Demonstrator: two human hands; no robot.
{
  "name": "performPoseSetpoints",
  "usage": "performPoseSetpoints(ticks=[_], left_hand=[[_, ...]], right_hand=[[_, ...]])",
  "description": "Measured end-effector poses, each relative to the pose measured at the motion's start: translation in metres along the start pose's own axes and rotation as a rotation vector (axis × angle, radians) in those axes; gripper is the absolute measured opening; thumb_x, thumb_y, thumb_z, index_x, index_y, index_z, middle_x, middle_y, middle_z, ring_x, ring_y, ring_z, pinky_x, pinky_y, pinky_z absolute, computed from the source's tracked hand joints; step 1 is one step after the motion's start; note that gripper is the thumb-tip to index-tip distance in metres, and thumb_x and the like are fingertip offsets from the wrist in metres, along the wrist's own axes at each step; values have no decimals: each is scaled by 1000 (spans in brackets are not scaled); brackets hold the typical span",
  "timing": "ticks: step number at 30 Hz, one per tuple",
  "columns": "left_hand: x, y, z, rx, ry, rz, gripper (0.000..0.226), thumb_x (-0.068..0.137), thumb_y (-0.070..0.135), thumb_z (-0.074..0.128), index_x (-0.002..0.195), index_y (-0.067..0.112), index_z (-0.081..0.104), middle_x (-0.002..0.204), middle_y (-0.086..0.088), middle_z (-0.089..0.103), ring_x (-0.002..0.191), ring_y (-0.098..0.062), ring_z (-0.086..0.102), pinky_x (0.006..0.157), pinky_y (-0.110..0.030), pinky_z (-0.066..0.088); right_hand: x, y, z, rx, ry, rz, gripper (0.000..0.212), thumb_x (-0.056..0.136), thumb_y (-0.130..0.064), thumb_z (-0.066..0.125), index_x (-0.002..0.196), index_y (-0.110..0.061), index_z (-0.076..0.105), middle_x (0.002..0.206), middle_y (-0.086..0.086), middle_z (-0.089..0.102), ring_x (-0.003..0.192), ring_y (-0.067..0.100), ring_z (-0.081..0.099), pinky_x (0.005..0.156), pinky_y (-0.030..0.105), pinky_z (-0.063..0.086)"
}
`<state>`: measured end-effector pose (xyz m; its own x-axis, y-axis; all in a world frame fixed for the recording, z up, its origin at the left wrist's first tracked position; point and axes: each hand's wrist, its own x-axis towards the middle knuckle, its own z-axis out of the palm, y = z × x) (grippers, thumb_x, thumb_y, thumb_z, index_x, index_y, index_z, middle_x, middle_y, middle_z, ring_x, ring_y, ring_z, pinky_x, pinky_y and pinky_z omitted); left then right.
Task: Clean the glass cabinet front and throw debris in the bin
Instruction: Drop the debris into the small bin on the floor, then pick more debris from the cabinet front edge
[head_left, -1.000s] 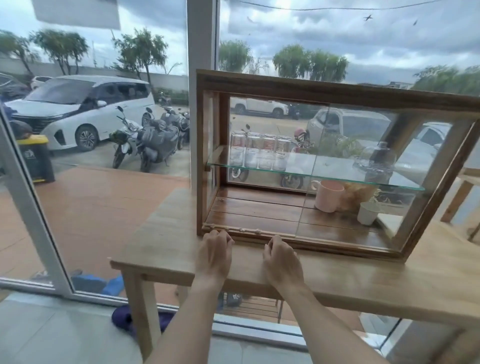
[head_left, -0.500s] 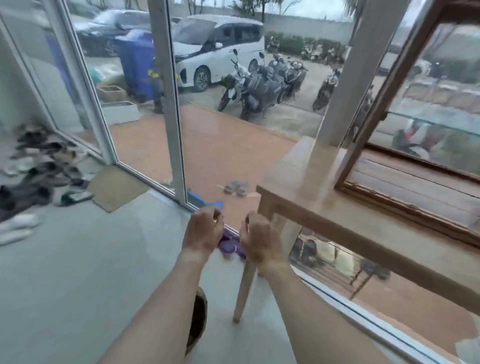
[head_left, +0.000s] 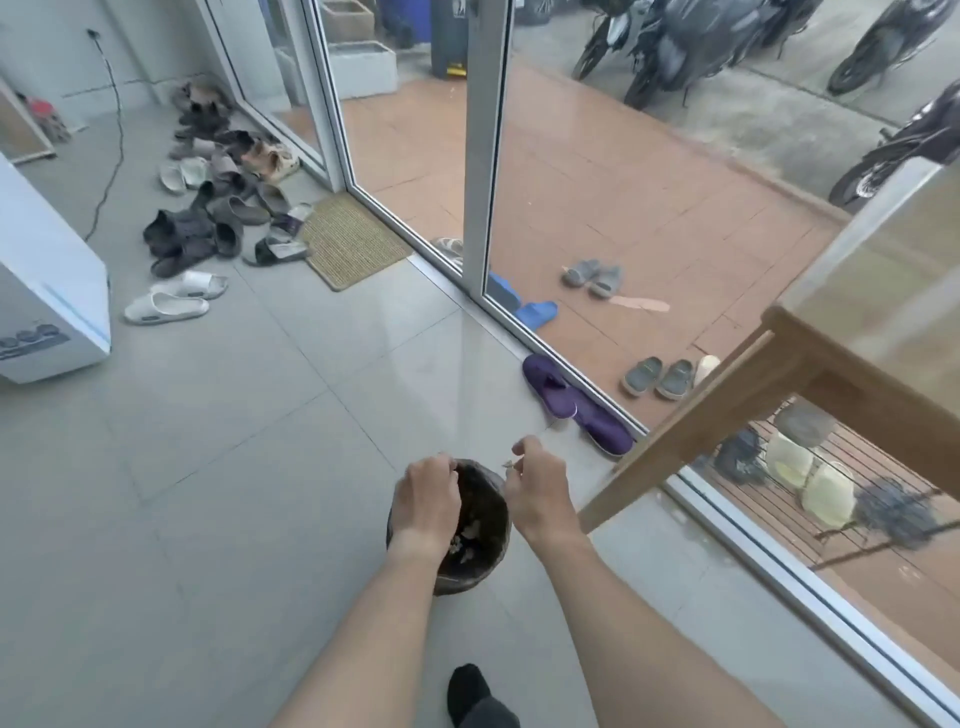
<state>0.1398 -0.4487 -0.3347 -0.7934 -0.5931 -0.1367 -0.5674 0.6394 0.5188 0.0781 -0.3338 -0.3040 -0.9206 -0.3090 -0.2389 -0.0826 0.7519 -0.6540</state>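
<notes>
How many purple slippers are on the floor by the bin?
2: one purple slipper lies against the window track; the other lies just beyond it, beside the table leg. Neither is hidden.

Grey tiled floor (head_left: 218, 467), glass wall (head_left: 597, 182)

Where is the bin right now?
The bin sits on the grey floor low in the middle of the head view, right under both hands, left and right, just left of the wooden table leg.
</notes>
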Motion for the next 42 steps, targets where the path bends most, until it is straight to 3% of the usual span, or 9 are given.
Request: performPoseSetpoints(ticks=[3, 7, 12, 15, 17, 26, 32, 35, 42], left_hand=[[8, -10, 6, 29, -8, -57, 23, 92, 12, 45, 87, 9, 67, 84, -13, 70, 81, -36, 64, 69, -41, 54], [12, -10, 9, 15, -16, -101, 24, 94, 10, 44, 92, 7, 68, 88, -15, 70, 84, -36, 64, 71, -41, 53], [10, 24, 0, -85, 52, -16, 27, 94, 10, 43, 98, 6, 70, 94, -14, 69, 92, -33, 61, 79, -40, 50], [9, 66, -12, -224, 100, 103, 22, 92, 13, 48, 94, 9, 69, 90, -10, 71, 88, -27, 61, 80, -37, 52], [9, 105, -22, -294, 132, 192, 18, 90, 10, 52, 92, 9, 70, 87, -9, 70, 85, -26, 61, 79, -34, 49], [-13, 296, -64, -426, 354, 488, 15, 89, 9, 56, 95, 5, 69, 86, -23, 69, 85, -39, 64, 78, -45, 50], [-50, 387, -65, -461, 341, 680, 14, 85, 1, 58, 92, 4, 69, 87, -19, 69, 88, -37, 62, 82, -41, 47], [-72, 424, -50, -477, 260, 788, 14, 86, 2, 59, 94, 5, 70, 90, -16, 70, 87, -33, 63, 84, -40, 49], [-123, 487, -8, -420, 111, 978, 18, 92, 12, 56, 99, 8, 72, 98, -13, 72, 89, -27, 67, 79, -39, 58]], right_hand=[[4, 3, 8, -32, -38, 40, 33, 85, 4, 37, 111, -10, 53, 96, 13, 60, 86, 32, 58, 76, 44, 53], [4, 15, 0, -74, -5, 42, 33, 85, 7, 33, 105, -7, 55, 98, 14, 60, 85, 31, 57, 75, 42, 53], [3, 21, -41, -99, 94, -26, 23, 89, -4, 37, 100, -10, 56, 97, 11, 65, 90, 33, 58, 76, 42, 50], [1, 13, -87, -93, 198, -143, 11, 88, -9, 43, 89, -10, 54, 90, 14, 66, 86, 35, 60, 72, 43, 49], [-3, 8, -126, -114, 277, -219, 11, 89, -11, 45, 91, -9, 55, 92, 18, 66, 88, 36, 59, 74, 42, 47], [-52, 0, -305, -82, 651, -425, 14, 87, -10, 43, 93, -4, 54, 85, 23, 64, 79, 40, 60, 69, 47, 49], [-91, 59, -397, -102, 861, -244, 21, 92, -7, 37, 100, -4, 56, 84, 20, 66, 75, 34, 62, 62, 33, 41], [-109, 102, -426, -183, 940, -137, 20, 95, -9, 36, 99, -6, 55, 83, 16, 66, 74, 31, 61, 65, 37, 48], [-128, 164, -457, -263, 1022, 166, 21, 93, -2, 39, 96, -5, 60, 91, 13, 65, 85, 28, 60, 73, 35, 49]])
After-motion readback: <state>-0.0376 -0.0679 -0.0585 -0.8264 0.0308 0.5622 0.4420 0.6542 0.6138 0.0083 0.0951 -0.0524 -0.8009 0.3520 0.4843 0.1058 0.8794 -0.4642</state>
